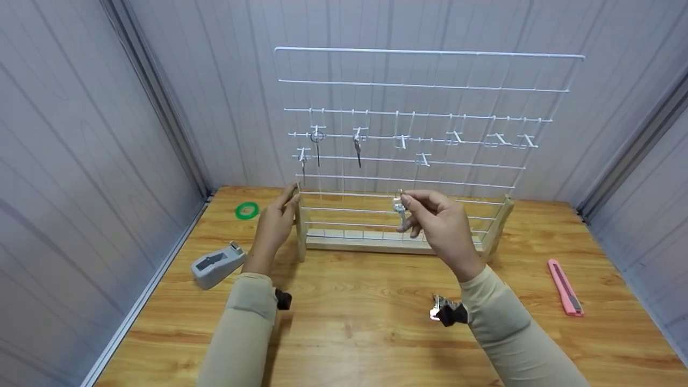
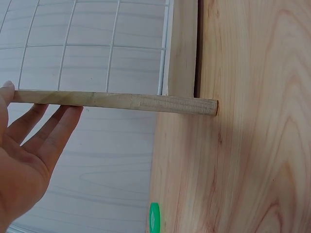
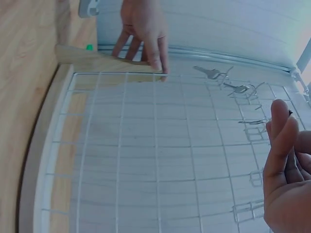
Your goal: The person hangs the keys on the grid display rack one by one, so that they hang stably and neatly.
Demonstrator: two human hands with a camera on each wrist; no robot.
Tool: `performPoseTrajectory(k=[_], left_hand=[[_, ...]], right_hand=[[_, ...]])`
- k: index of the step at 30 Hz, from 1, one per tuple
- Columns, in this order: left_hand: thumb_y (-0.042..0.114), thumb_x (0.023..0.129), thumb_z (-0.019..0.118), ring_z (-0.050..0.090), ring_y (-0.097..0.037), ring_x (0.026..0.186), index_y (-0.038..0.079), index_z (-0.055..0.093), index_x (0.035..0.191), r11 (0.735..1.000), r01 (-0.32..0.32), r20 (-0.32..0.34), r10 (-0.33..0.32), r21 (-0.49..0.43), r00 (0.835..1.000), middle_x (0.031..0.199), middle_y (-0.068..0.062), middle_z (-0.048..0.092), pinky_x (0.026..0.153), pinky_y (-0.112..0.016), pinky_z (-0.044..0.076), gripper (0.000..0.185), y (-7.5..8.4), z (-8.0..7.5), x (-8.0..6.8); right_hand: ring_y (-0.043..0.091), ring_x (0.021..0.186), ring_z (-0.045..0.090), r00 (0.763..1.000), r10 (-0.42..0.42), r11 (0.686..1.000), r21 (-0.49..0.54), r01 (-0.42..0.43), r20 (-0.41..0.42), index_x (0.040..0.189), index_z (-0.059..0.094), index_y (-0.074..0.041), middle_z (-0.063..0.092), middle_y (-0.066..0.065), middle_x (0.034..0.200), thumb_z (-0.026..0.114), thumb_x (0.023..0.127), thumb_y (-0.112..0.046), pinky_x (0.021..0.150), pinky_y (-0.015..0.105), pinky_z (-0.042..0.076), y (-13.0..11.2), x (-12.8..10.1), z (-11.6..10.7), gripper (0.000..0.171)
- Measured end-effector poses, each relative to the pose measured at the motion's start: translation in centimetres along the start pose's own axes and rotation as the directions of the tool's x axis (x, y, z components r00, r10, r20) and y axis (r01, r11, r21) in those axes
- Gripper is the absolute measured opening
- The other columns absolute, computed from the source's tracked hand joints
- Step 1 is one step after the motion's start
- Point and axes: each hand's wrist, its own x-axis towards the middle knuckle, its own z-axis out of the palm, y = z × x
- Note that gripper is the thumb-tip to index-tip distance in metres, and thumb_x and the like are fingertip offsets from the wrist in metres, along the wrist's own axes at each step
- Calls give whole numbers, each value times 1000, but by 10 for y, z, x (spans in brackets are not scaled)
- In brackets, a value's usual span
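A white wire grid rack [image 1: 430,86] stood upright in a wooden base [image 1: 371,243] at the far middle of the wooden bench [image 1: 365,333]. The left hand [image 1: 275,226] rested with straight, relaxed fingers against the left wooden upright [image 1: 300,226] of the base; the left wrist view showed those fingers [image 2: 46,128] lying along that wooden post [image 2: 116,101] without curling round it. The right hand [image 1: 438,226] was raised in front of the lower part of the grid, pinching one silver key [image 1: 399,209] between thumb and fingertips, the key hanging down just before the wires. Three keys already hung from hooks on the left part of the rack: one on a ring [image 1: 317,141], one beside it to the right [image 1: 357,146], and one lower and further left [image 1: 303,164]. Six bare hooks could be counted to the right of them, among them one at the middle [image 1: 402,141] and one at the far right [image 1: 527,142]. On the bench lay one grey tape dispenser [image 1: 217,263] near the left edge, one green tape roll [image 1: 247,210] beyond it, and one pink utility knife [image 1: 565,287] on the right. Something small and silvery [image 1: 436,308] lay near the right sleeve; what it was could not be told.
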Motion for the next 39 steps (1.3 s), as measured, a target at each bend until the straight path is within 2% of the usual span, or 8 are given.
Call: performPoseTrajectory(k=[4, 10, 17, 20, 26, 33, 39], left_hand=[[42, 113, 52, 60, -39, 143, 34, 48, 162, 1000, 7, 6, -7, 4, 1000, 163, -11, 54, 103, -47, 66, 50, 0, 0, 0], [43, 114, 50, 58, -38, 145, 36, 43, 164, 999, 2, 23, -3, 34, 1000, 164, -11, 53, 105, -48, 65, 51, -3, 0, 0], [45, 114, 50, 58, -40, 145, 34, 43, 165, 1000, -14, 15, 13, 22, 1000, 164, -11, 52, 104, -49, 65, 52, -3, -1, 0], [45, 114, 50, 58, -40, 145, 34, 44, 164, 1000, -15, 11, 15, 24, 1000, 164, -12, 53, 104, -49, 65, 52, -2, 0, 0], [46, 113, 51, 58, -40, 145, 36, 46, 163, 1000, -11, 11, 10, 19, 1000, 163, -12, 54, 104, -50, 65, 51, -2, 0, -1], [45, 113, 51, 60, -40, 143, 35, 46, 163, 1000, -6, 8, 6, 12, 1000, 161, -11, 56, 104, -50, 65, 51, -2, 0, 0], [44, 114, 50, 60, -40, 143, 34, 44, 164, 1000, -11, 13, 11, 24, 1000, 164, -12, 53, 104, -48, 66, 52, -2, 0, 0]], right_hand=[[16, 65, 76, 999, -23, 999, 45, 25, -42, 121, 76, 2, 78, 4, 94, 68, 106, -8, 54, 23, 61, -9, 12, 4, 20], [17, 65, 77, 993, -20, 993, 109, 32, -113, 122, 75, 2, 77, 10, 92, 70, 106, -15, 55, 22, 62, -21, 28, 5, 24], [14, 62, 75, 991, 12, 979, 202, 15, -135, 120, 72, 4, 78, 2, 91, 71, 105, -15, 54, 21, 61, -29, 43, 7, 24], [14, 62, 75, 990, 21, 973, 231, 12, -141, 119, 70, 5, 78, 4, 91, 71, 105, -14, 54, 21, 61, -29, 48, 8, 24], [15, 66, 77, 988, 19, 985, 170, 8, -152, 120, 69, 1, 75, 7, 86, 71, 105, -17, 59, 25, 66, -26, 55, 7, 24], [15, 67, 78, 985, -13, 998, 59, 24, -171, 123, 68, 2, 78, 10, 100, 69, 107, -18, 63, 30, 69, -24, 60, 9, 25], [12, 65, 77, 985, -30, 999, -42, 23, -172, 124, 68, 3, 77, 21, 105, 68, 106, -13, 62, 30, 69, -24, 63, 13, 24]])
